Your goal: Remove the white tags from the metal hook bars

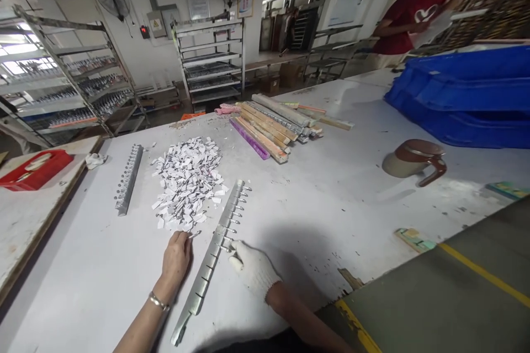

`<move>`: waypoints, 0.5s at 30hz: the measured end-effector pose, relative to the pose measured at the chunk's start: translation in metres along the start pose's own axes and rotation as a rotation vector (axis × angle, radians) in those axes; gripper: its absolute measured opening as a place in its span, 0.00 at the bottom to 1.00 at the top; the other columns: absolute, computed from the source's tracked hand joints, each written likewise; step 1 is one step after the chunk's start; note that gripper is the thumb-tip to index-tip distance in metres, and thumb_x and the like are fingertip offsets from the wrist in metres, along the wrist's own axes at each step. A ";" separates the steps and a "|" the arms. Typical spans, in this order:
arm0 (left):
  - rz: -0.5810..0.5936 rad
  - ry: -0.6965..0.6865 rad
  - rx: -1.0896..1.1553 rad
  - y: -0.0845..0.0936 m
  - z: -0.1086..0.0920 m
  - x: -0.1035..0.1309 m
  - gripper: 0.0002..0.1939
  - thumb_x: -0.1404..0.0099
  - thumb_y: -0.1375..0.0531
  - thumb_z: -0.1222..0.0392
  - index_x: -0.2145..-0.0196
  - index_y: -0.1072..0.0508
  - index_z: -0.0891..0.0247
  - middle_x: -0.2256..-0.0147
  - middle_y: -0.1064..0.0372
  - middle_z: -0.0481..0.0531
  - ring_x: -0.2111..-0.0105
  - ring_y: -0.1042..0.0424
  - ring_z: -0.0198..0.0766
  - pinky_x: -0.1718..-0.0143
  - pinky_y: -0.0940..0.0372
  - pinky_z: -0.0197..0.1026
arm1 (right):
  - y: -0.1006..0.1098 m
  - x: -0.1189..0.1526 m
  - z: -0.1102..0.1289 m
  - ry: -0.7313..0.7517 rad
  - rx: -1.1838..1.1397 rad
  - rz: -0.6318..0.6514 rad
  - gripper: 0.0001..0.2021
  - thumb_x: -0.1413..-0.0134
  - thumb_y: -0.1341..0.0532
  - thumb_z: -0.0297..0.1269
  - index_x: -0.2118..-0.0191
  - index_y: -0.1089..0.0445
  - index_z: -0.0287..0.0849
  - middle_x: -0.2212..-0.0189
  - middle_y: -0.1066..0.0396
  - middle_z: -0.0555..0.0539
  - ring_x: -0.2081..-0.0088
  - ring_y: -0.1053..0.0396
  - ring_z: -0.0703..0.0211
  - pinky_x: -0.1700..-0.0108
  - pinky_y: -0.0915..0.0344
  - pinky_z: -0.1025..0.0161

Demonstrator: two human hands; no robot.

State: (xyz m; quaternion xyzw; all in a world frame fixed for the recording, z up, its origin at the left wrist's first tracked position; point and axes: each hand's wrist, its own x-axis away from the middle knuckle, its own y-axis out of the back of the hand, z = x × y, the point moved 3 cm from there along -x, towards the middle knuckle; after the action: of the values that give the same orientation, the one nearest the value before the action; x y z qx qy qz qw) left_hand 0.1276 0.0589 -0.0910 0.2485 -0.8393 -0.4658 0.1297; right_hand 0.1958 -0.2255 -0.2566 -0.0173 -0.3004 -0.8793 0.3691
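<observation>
While the left hand [176, 260], stretched forward, pinches a small piece [196, 234], the right hand [253, 269] grips a pin [226, 248].

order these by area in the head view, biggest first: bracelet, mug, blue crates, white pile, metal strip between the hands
1. Blue crates
2. White pile
3. Metal strip and mug: areas too alike to rank
4. Bracelet

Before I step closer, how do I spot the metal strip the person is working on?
On the big white table, find the heap of small white pieces. Just right of it runs a long, slanting metal strip. Unlike the other strip, left of the heap, it lies between a bare left hand and a gloved right hand.
</observation>
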 end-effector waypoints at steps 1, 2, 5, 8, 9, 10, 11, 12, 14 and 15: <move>0.007 0.002 0.031 0.002 -0.005 0.005 0.25 0.30 0.57 0.45 0.58 0.27 0.64 0.57 0.29 0.61 0.57 0.28 0.48 0.47 0.32 0.55 | 0.002 0.002 0.003 -0.016 0.002 0.005 0.11 0.64 0.40 0.27 0.87 0.42 0.45 0.87 0.39 0.49 0.82 0.40 0.60 0.79 0.41 0.67; 0.033 0.016 0.096 0.003 -0.011 0.011 0.26 0.30 0.55 0.41 0.56 0.27 0.63 0.61 0.28 0.58 0.61 0.28 0.45 0.51 0.31 0.50 | 0.005 0.006 0.006 -0.025 0.000 0.002 0.07 0.62 0.40 0.28 0.83 0.36 0.45 0.83 0.34 0.48 0.78 0.35 0.58 0.76 0.36 0.67; 0.258 0.160 0.531 -0.001 -0.033 0.035 0.31 0.36 0.44 0.30 0.52 0.32 0.60 0.74 0.32 0.46 0.75 0.34 0.34 0.67 0.37 0.37 | 0.018 0.021 0.018 0.089 -0.036 0.054 0.12 0.51 0.40 0.32 0.63 0.21 0.48 0.64 0.21 0.44 0.60 0.24 0.54 0.54 0.25 0.63; 0.458 0.358 0.943 -0.009 -0.051 0.059 0.33 0.44 0.33 0.29 0.60 0.37 0.59 0.73 0.31 0.44 0.80 0.40 0.26 0.74 0.46 0.31 | 0.025 0.035 0.028 0.344 -0.026 0.210 0.17 0.46 0.40 0.36 0.53 0.19 0.53 0.56 0.21 0.46 0.45 0.27 0.52 0.33 0.38 0.58; 0.475 0.383 0.972 -0.011 -0.054 0.064 0.33 0.44 0.32 0.29 0.62 0.37 0.60 0.70 0.30 0.45 0.79 0.40 0.25 0.73 0.45 0.31 | 0.025 0.037 0.029 0.389 -0.013 0.234 0.17 0.45 0.40 0.37 0.53 0.19 0.54 0.56 0.21 0.46 0.42 0.28 0.51 0.30 0.42 0.57; 0.461 0.367 0.945 -0.011 -0.055 0.067 0.33 0.44 0.32 0.28 0.62 0.36 0.60 0.69 0.30 0.46 0.77 0.38 0.26 0.72 0.44 0.31 | 0.024 0.038 0.030 0.399 -0.004 0.236 0.17 0.45 0.41 0.37 0.54 0.19 0.54 0.55 0.21 0.46 0.41 0.29 0.51 0.30 0.43 0.56; 0.421 0.315 0.875 -0.011 -0.054 0.069 0.33 0.43 0.33 0.28 0.62 0.33 0.61 0.68 0.31 0.47 0.74 0.36 0.27 0.70 0.43 0.32 | 0.023 0.037 0.030 0.382 -0.005 0.224 0.17 0.44 0.42 0.36 0.54 0.19 0.54 0.55 0.21 0.46 0.42 0.28 0.51 0.31 0.40 0.57; 0.363 0.239 0.776 -0.009 -0.054 0.070 0.32 0.42 0.34 0.27 0.62 0.31 0.62 0.68 0.32 0.48 0.72 0.36 0.29 0.68 0.43 0.32 | 0.020 0.036 0.030 0.363 -0.007 0.221 0.17 0.44 0.44 0.35 0.55 0.19 0.53 0.55 0.21 0.46 0.44 0.27 0.51 0.34 0.36 0.58; 0.259 0.091 0.585 -0.005 -0.053 0.071 0.31 0.38 0.37 0.28 0.65 0.28 0.62 0.69 0.35 0.49 0.69 0.37 0.31 0.65 0.44 0.34 | 0.017 0.035 0.033 0.379 0.022 0.252 0.19 0.43 0.47 0.32 0.57 0.19 0.51 0.54 0.21 0.46 0.46 0.25 0.52 0.38 0.33 0.59; 0.231 0.049 0.526 -0.003 -0.052 0.072 0.30 0.37 0.40 0.28 0.67 0.28 0.62 0.69 0.35 0.49 0.68 0.38 0.32 0.64 0.44 0.35 | 0.016 0.035 0.035 0.409 0.050 0.272 0.18 0.44 0.47 0.31 0.59 0.20 0.50 0.54 0.20 0.46 0.46 0.25 0.53 0.37 0.33 0.59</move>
State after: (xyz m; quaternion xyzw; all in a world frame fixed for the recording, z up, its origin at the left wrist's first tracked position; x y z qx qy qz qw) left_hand 0.0913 -0.0186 -0.0667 0.1877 -0.9506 -0.2082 0.1331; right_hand 0.1745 -0.2377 -0.2108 0.1298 -0.2360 -0.7992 0.5373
